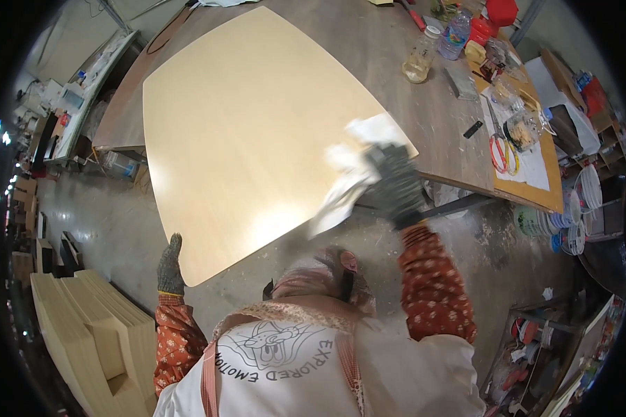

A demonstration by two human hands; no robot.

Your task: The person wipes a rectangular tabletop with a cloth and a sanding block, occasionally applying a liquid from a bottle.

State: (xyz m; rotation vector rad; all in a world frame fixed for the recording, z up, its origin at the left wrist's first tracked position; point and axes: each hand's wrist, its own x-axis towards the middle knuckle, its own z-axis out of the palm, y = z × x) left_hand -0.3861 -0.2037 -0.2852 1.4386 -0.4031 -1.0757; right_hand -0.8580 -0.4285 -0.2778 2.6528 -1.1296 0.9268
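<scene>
A large pale wooden panel (250, 125) with rounded corners lies on the worktable, its near end sticking out past the table's front edge. At its near left corner my left hand (168, 265), in a dark grey glove, grips the edge; the fingers beneath are partly hidden. My right hand (395, 182), gloved too and smeared by motion, is closed on a white cloth (351, 177). Part of the cloth lies on the panel's right side, and a loose end hangs over the near edge.
On the table (379, 52)'s right stand a glass jar (421, 59) and a plastic bottle (455, 36). Scissors (502, 149) lie on white paper beside a small black object (473, 129). Stacked pale boards (94, 333) stand on the floor at lower left. A cluttered shelf (535, 368) is at lower right.
</scene>
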